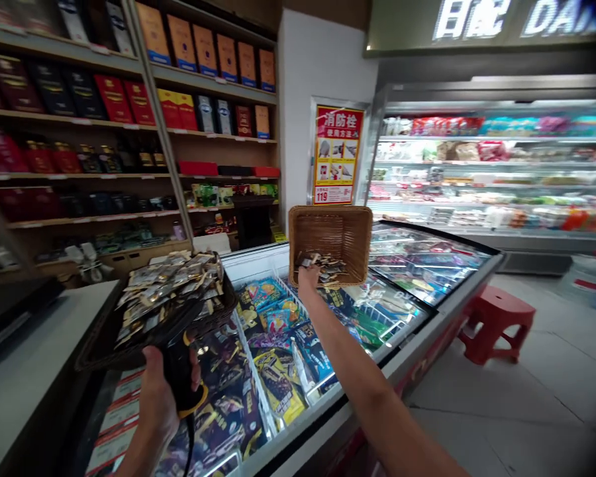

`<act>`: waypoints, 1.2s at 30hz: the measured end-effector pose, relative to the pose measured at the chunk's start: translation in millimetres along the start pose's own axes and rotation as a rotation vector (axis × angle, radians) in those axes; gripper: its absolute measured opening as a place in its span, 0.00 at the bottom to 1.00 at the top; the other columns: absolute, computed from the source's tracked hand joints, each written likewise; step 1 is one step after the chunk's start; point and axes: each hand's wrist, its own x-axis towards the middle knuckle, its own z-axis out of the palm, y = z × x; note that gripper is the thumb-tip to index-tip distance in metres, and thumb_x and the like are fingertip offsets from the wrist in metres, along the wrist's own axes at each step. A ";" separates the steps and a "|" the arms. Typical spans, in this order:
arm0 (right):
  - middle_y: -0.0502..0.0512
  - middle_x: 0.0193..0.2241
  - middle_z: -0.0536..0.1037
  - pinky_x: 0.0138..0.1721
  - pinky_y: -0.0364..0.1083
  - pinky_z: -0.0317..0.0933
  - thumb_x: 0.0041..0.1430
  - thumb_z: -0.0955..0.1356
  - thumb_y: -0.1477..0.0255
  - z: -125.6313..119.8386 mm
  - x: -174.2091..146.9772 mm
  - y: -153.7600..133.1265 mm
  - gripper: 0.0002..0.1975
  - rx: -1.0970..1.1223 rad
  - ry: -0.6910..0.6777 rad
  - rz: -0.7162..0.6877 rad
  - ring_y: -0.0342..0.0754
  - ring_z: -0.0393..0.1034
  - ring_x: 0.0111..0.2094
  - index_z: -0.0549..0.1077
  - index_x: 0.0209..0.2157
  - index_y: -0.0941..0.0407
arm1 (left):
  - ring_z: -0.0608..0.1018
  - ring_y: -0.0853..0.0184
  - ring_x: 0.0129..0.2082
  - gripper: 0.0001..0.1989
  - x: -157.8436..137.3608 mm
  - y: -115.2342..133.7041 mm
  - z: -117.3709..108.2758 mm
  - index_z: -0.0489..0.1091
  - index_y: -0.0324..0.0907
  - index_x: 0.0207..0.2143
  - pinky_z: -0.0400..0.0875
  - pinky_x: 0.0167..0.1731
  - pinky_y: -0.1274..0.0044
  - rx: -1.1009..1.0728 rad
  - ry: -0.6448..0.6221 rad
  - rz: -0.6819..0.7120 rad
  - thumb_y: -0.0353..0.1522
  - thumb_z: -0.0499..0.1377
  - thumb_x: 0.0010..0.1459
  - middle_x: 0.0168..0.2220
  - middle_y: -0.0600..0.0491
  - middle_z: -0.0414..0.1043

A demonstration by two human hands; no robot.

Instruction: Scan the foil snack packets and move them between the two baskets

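Note:
My left hand point(159, 397) is wrapped round the grip of a black and yellow handheld barcode scanner point(181, 368), whose cable hangs down. Just beyond the scanner, a dark wicker basket point(97, 341) is heaped with small packets point(171, 285). My right arm stretches forward to a tan wicker basket point(330, 228), tipped with its opening toward me on the freezer's glass top. Some small packets point(330, 265) lie at its low side. There my right hand point(308, 275) is closed at the lower left, beside the packets; its fingertips are partly hidden.
Beneath both baskets runs a glass-topped freezer point(412, 324) filled with bagged goods. A counter point(40, 371) stands at the left, and a red stool point(499, 321) on the floor at the right. Boxed bottles line the shelves point(218, 83); a lit refrigerated display point(491, 165) is behind.

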 end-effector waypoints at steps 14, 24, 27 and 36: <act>0.70 0.54 0.80 0.62 0.57 0.59 0.69 0.69 0.67 161.6 -124.1 -82.1 0.14 -0.333 -0.661 -0.285 0.65 0.67 0.64 0.75 0.53 0.56 | 0.74 0.67 0.15 0.41 -8.5 8.7 -0.1 0.71 0.43 0.36 0.65 0.12 0.76 -0.097 0.353 0.390 0.72 0.59 0.52 0.22 0.57 0.72; 0.61 0.56 0.82 0.66 0.62 0.50 0.64 0.71 0.72 173.1 -138.2 -94.4 0.20 -0.402 -0.659 -0.249 0.64 0.62 0.67 0.74 0.57 0.49 | 0.73 0.67 0.15 0.39 -4.5 -3.5 -1.6 0.69 0.44 0.32 0.65 0.13 0.76 -0.076 0.322 0.353 0.71 0.59 0.54 0.21 0.56 0.72; 0.56 0.54 0.82 0.64 0.56 0.55 0.64 0.67 0.75 144.8 -133.8 -93.4 0.21 -0.252 -0.625 -0.283 0.58 0.67 0.63 0.74 0.57 0.48 | 0.73 0.68 0.16 0.39 -5.1 -2.9 0.3 0.69 0.44 0.32 0.67 0.14 0.76 -0.068 0.292 0.366 0.72 0.60 0.53 0.22 0.57 0.72; 0.53 0.35 0.82 0.42 0.46 0.66 0.62 0.71 0.57 23.3 -97.5 -49.7 0.13 0.276 -0.440 -0.079 0.52 0.75 0.40 0.79 0.40 0.51 | 0.76 0.64 0.16 0.43 -11.9 5.9 11.4 0.69 0.45 0.35 0.64 0.11 0.76 -0.044 0.097 0.206 0.74 0.64 0.42 0.21 0.57 0.72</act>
